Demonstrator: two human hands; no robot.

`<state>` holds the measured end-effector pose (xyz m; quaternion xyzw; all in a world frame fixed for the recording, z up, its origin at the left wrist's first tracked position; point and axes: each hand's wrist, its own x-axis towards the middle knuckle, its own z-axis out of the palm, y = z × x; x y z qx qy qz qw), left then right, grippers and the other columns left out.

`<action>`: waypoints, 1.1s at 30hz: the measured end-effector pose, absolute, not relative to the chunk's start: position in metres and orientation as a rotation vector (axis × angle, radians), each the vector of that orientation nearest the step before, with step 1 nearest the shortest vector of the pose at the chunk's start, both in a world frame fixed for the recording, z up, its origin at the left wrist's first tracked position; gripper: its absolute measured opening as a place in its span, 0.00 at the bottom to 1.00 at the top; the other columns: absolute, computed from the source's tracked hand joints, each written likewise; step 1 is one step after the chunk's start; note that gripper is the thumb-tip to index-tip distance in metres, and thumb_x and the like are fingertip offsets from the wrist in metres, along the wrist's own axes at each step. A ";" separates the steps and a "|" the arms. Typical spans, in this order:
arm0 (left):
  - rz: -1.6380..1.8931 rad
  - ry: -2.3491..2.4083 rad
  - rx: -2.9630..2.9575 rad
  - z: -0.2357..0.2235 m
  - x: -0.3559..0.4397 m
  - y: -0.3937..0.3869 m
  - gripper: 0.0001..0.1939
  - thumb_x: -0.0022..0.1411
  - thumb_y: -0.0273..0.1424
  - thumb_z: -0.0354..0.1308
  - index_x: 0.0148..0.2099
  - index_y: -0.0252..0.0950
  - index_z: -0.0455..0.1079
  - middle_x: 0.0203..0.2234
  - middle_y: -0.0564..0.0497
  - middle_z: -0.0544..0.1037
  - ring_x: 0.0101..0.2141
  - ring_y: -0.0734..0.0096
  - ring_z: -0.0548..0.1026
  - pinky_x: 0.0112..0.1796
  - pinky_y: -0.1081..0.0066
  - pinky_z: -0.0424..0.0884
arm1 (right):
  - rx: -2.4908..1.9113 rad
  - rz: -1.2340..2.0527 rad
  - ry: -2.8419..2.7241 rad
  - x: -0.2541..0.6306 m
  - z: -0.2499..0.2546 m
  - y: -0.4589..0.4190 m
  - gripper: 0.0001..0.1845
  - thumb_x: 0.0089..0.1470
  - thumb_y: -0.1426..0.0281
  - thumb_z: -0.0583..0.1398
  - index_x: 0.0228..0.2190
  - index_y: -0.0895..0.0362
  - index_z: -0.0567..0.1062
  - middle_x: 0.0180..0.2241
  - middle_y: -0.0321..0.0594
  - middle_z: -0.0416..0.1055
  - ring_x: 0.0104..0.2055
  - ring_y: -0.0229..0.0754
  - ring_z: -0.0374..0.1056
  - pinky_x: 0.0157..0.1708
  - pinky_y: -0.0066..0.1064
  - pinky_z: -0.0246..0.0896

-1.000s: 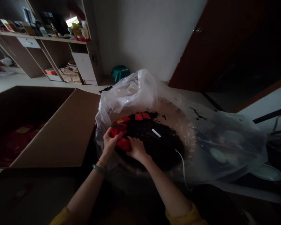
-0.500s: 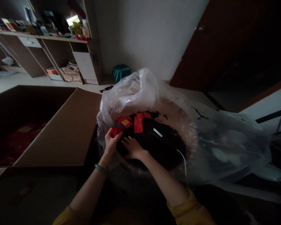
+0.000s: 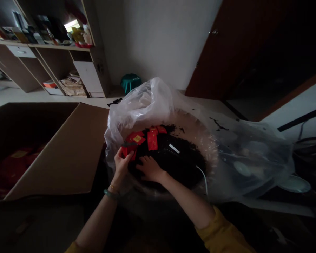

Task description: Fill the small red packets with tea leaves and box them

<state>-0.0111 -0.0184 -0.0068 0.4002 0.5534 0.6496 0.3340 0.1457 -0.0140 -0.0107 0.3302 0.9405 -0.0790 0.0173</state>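
Observation:
My left hand (image 3: 122, 162) is closed on a small red packet (image 3: 127, 150) at the near left of a plastic-lined round container (image 3: 193, 128). The packet's dark upper edge faces up; whether anything is inside it I cannot make out. Close beside it, my right hand (image 3: 150, 170) rests on a heap of dark, loose leaf-like bits (image 3: 181, 167), fingers apart and slightly bent, tips partly lost in the dark. Several other red packets (image 3: 152, 141) lie on the heap behind my hands. A flat black device with a white strip (image 3: 174, 148) sits on the heap, a white cable (image 3: 204, 178) nearby.
To the left stands an open cardboard box (image 3: 58, 154) with red packets in it. Clear plastic sheeting (image 3: 255, 158) spreads to the right over pale round shapes. Behind are a cluttered desk (image 3: 60, 46), a green-covered bin-like object (image 3: 131, 83) and a brown door (image 3: 210, 52).
The view has shifted slightly to the right. My right hand has drawn down a little with its fingers more bent; my left hand still holds the red packet, its dark edge now more visible.

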 end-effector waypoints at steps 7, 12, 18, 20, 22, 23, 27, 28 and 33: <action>1.629 1.471 1.181 -0.008 -0.011 -0.019 0.14 0.43 0.36 0.65 0.33 0.36 0.71 0.24 0.56 0.74 0.26 0.72 0.70 0.30 0.74 0.68 | 1.374 -0.355 2.840 0.166 -0.009 -0.008 0.41 0.41 0.59 0.67 0.56 0.54 0.64 0.62 0.55 0.50 0.61 0.61 0.48 0.53 0.50 0.51; 1.593 1.452 1.278 -0.010 -0.010 -0.019 0.24 0.40 0.37 0.68 0.41 0.36 0.71 0.32 0.51 0.78 0.35 0.64 0.75 0.39 0.66 0.72 | 1.269 -0.311 2.723 0.146 -0.009 -0.016 0.33 0.41 0.62 0.68 0.51 0.49 0.70 0.61 0.51 0.55 0.58 0.62 0.55 0.50 0.51 0.56; 1.456 1.319 1.523 -0.020 -0.008 -0.018 0.31 0.40 0.38 0.70 0.48 0.34 0.69 0.40 0.45 0.77 0.41 0.60 0.76 0.45 0.62 0.71 | 1.528 -0.623 2.800 0.176 -0.002 -0.022 0.23 0.42 0.76 0.63 0.44 0.53 0.73 0.48 0.46 0.68 0.46 0.47 0.66 0.40 0.35 0.63; 1.423 1.303 1.646 -0.022 -0.007 -0.017 0.31 0.42 0.39 0.69 0.48 0.34 0.69 0.41 0.44 0.76 0.42 0.60 0.75 0.45 0.62 0.71 | 1.682 -0.908 2.892 0.192 0.003 -0.015 0.19 0.40 0.78 0.63 0.38 0.55 0.74 0.43 0.42 0.70 0.43 0.44 0.67 0.43 0.33 0.62; 1.393 1.305 1.767 -0.021 -0.006 -0.016 0.29 0.43 0.39 0.69 0.48 0.34 0.69 0.41 0.44 0.75 0.42 0.61 0.74 0.45 0.62 0.70 | 1.815 -1.217 2.950 0.207 0.013 -0.006 0.15 0.40 0.77 0.63 0.35 0.55 0.74 0.37 0.37 0.71 0.41 0.42 0.67 0.44 0.33 0.61; 1.375 1.315 1.819 -0.020 -0.005 -0.015 0.28 0.43 0.38 0.69 0.47 0.35 0.70 0.41 0.45 0.75 0.42 0.61 0.74 0.45 0.62 0.70 | 1.858 -1.363 2.944 0.214 0.021 -0.001 0.13 0.41 0.75 0.63 0.34 0.55 0.74 0.34 0.35 0.71 0.39 0.42 0.67 0.43 0.33 0.60; 1.322 1.404 1.955 -0.015 0.006 -0.008 0.27 0.42 0.37 0.70 0.46 0.36 0.71 0.39 0.46 0.75 0.40 0.61 0.73 0.44 0.61 0.71 | 1.694 -1.754 2.861 0.232 0.063 0.014 0.12 0.41 0.70 0.63 0.33 0.55 0.75 0.31 0.30 0.71 0.33 0.39 0.66 0.38 0.30 0.59; 1.314 1.418 1.969 -0.014 0.010 -0.005 0.27 0.42 0.37 0.71 0.46 0.36 0.71 0.38 0.46 0.75 0.40 0.61 0.73 0.43 0.61 0.71 | 1.604 -1.752 2.863 0.234 0.074 0.018 0.12 0.40 0.70 0.64 0.33 0.55 0.75 0.30 0.30 0.70 0.33 0.38 0.65 0.37 0.30 0.59; 1.302 1.379 1.904 -0.021 0.034 0.010 0.30 0.41 0.36 0.71 0.48 0.36 0.71 0.39 0.46 0.76 0.40 0.61 0.74 0.42 0.62 0.71 | 1.238 -1.443 2.876 0.233 0.110 0.037 0.16 0.37 0.75 0.65 0.34 0.55 0.77 0.34 0.33 0.73 0.39 0.42 0.68 0.43 0.33 0.60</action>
